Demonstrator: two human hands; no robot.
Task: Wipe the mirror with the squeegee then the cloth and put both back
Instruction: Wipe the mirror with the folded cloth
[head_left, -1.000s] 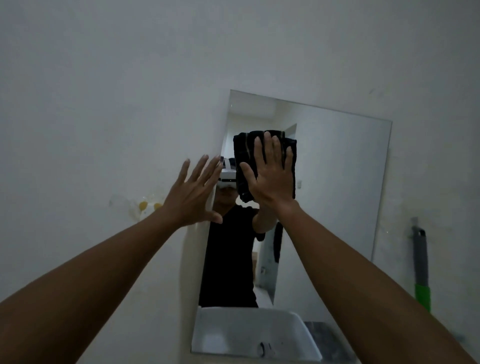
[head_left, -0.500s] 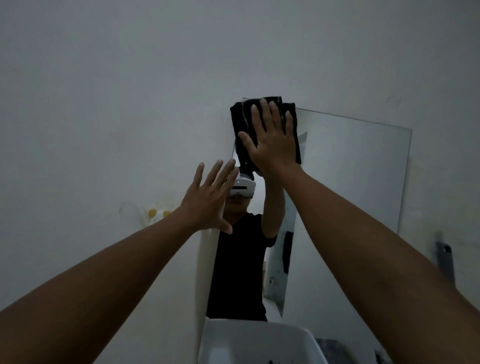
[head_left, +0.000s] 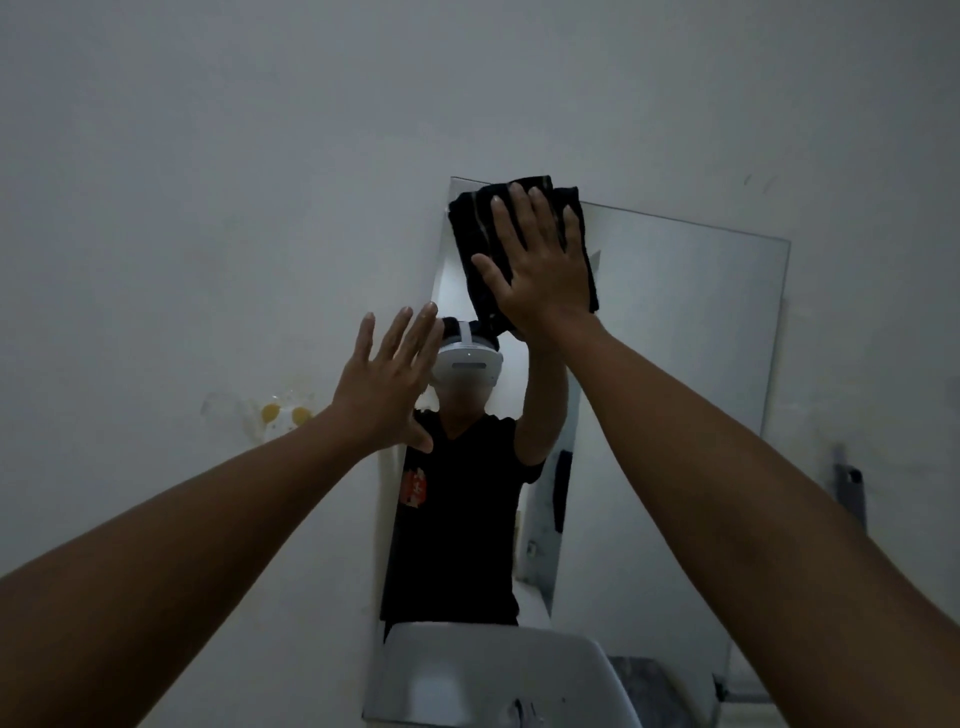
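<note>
R hand (head_left: 540, 270), cloth (head_left: 475, 244) unmoved at mirror (head_left: 675, 338) top.

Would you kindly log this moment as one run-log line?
step: cloth wipe | right hand flat on black cloth at mirror top-left | left hand open, empty

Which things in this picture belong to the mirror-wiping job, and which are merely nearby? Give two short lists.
Belonging to the job:
mirror
black cloth, pressed to the glass by the right hand
squeegee, at the wall to the right

Merely nearby:
white sink
yellow marks on the wall
left hand, open, holding nothing
</note>
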